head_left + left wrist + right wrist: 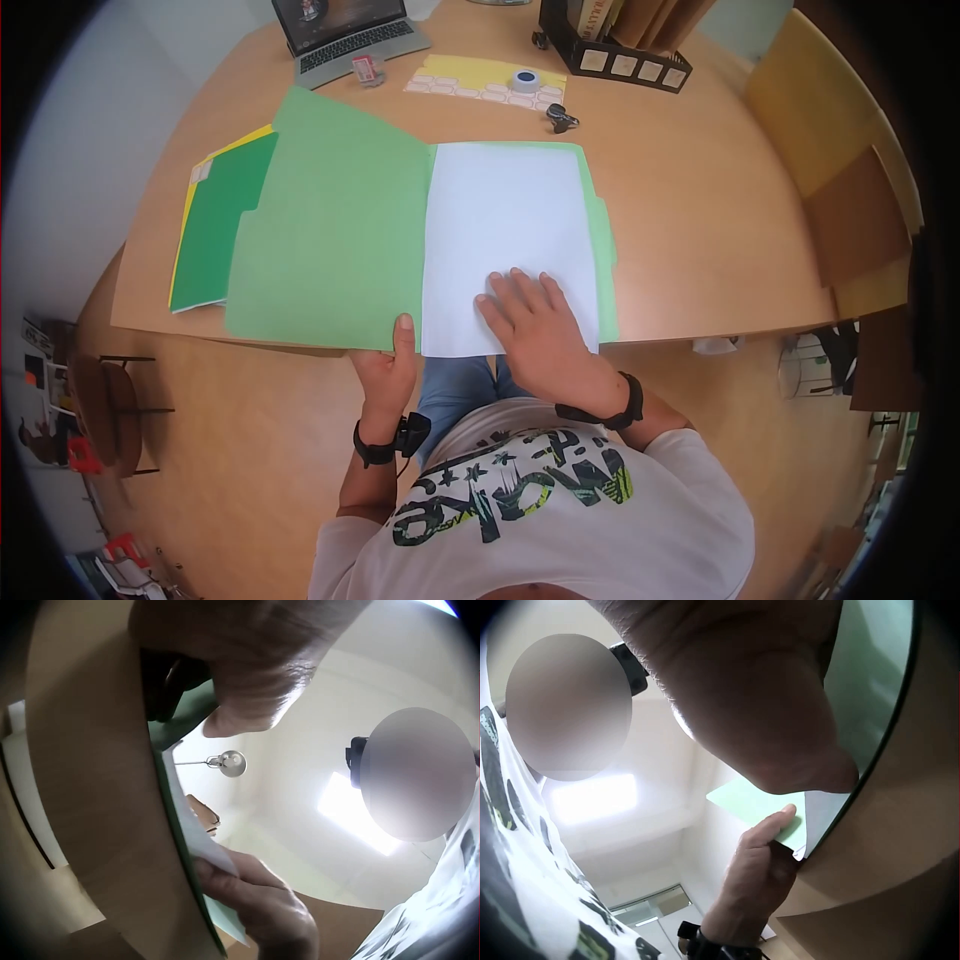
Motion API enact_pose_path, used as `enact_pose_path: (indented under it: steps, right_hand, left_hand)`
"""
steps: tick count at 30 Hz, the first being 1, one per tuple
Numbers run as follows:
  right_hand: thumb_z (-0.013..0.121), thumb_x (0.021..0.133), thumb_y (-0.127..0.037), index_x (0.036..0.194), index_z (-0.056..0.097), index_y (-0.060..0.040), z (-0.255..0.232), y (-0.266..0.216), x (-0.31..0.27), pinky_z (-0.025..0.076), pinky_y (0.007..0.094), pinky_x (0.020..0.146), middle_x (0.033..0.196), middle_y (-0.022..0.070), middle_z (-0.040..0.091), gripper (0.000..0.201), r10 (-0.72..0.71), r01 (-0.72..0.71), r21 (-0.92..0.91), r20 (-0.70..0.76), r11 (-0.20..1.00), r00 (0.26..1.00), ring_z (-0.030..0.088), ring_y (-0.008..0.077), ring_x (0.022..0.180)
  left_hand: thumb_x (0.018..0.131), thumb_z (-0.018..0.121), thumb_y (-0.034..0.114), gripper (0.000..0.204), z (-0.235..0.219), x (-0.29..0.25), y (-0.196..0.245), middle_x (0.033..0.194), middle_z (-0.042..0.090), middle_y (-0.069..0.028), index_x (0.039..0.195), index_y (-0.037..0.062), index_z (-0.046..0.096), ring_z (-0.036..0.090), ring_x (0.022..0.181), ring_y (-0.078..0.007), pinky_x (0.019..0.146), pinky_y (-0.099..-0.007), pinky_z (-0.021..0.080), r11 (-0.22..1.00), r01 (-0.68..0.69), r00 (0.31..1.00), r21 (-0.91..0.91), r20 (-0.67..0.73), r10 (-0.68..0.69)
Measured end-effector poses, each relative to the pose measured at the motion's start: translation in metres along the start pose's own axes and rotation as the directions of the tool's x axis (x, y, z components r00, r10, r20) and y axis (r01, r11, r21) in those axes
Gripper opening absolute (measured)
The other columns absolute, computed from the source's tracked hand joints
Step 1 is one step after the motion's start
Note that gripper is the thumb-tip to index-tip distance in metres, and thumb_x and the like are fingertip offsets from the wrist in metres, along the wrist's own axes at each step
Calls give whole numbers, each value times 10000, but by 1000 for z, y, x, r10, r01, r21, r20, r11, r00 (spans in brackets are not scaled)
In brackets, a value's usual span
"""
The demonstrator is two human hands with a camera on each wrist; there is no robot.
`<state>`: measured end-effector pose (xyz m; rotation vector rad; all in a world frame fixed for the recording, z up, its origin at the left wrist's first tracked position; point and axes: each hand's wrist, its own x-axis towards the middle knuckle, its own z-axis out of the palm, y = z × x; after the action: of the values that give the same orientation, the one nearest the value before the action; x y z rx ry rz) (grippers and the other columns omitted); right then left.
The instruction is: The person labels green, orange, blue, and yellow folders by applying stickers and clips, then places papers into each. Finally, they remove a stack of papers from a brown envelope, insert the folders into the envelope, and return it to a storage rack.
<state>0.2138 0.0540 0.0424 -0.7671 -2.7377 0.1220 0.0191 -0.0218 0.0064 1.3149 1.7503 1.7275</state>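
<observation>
At the left of the desk [720,230] we see a dark folder [222,225], green, with a yellow folder [258,134] peeking out from under it. Next comes the pale folder [335,220], light green and opened out at the near edge of the desk, its left cover lapping over the dark folder. Near the far edge we find a laptop [355,50], with a small red-and-white item beside it. Our left hand [388,375] grips the pale folder at its near edge, close to the fold, thumb on top and fingers below. A sheet of labels [445,75] lies further back, with a tape roll [524,82] on it.

The white paper [510,200] lies inside the pale folder, on its right half. Our right hand [545,335] rests on the lower part of it, palm down, fingers extended and slightly apart. We judge the paper light, limp and easy to crease or slide, so it is best taken by an edge; the pale folder looks light too, a bit stiffer but bendy, and is best held near the fold or by both side edges.

Beyond it we spot a small black object [562,118], then near the far edge a black tray [620,66] holding a book [594,18] and upright brown folders [645,20]
</observation>
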Motion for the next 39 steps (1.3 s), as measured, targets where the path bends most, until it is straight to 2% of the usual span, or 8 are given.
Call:
enact_pose_path:
  steps: [8,17,19,22,26,29,35,39]
  right_hand:
    - [655,750,-124,1287,476,-14,-4,10,2,306,553,1014,1360,237,409,576,-21,16,93,52,995,998,386,426,1247]
    - [581,825,-561,1345,450,-83,-28,46,-5,305,529,1041,1387,217,397,719,-165,142,221,91,965,982,384,433,1262]
    - [682,786,-479,1281,533,-77,-56,84,6,360,429,1026,1282,153,539,654,-53,50,150,16,987,998,478,337,1215]
    - [726,791,-294,1203,602,-64,-76,165,49,481,341,842,1096,125,634,488,343,-322,270,-33,907,939,600,256,966]
    - [766,725,-310,1189,612,-52,-33,283,98,491,345,766,920,129,653,553,437,-388,292,-124,874,891,625,265,876]
    - [814,672,-299,1147,633,-33,-15,309,116,485,333,753,859,121,653,573,412,-393,459,63,797,909,627,249,846]
    - [783,736,-188,986,671,-15,8,312,137,450,266,692,772,20,593,324,414,-381,448,26,809,910,551,134,743]
    - [777,765,-246,888,666,15,-10,300,145,457,236,615,737,31,635,309,323,-348,707,177,615,930,579,117,632]
  left_hand:
    - [951,481,99,241,2,-1,0,1036,594,-137,1101,-74,556,557,954,-221,858,-366,428,994,-105,994,27,1,105]
    - [897,528,75,250,8,2,-5,1024,599,-179,1098,-70,558,570,932,-297,844,-402,436,970,-91,994,226,78,75]
    - [895,523,60,258,8,1,-11,1037,595,-177,1112,-77,549,568,948,-288,857,-390,435,962,-95,994,256,75,79]
    - [909,499,40,273,9,-4,-14,1084,587,-167,1144,-94,529,562,997,-254,892,-363,430,949,-102,993,300,82,81]
    - [923,456,32,256,13,-7,-13,1050,593,-187,1131,-97,534,570,956,-288,865,-387,435,953,-165,986,254,55,156]
    - [939,430,36,258,12,-14,-11,1048,592,-190,1130,-104,530,571,945,-284,855,-385,438,966,-152,988,210,16,152]
    - [958,435,61,263,-3,-31,2,1069,595,-171,1136,-105,534,566,968,-246,866,-350,438,990,-36,997,139,-62,45]
    - [967,452,88,264,-7,-41,-1,1065,602,-145,1130,-100,541,564,963,-210,862,-327,441,997,48,996,64,-72,-43]
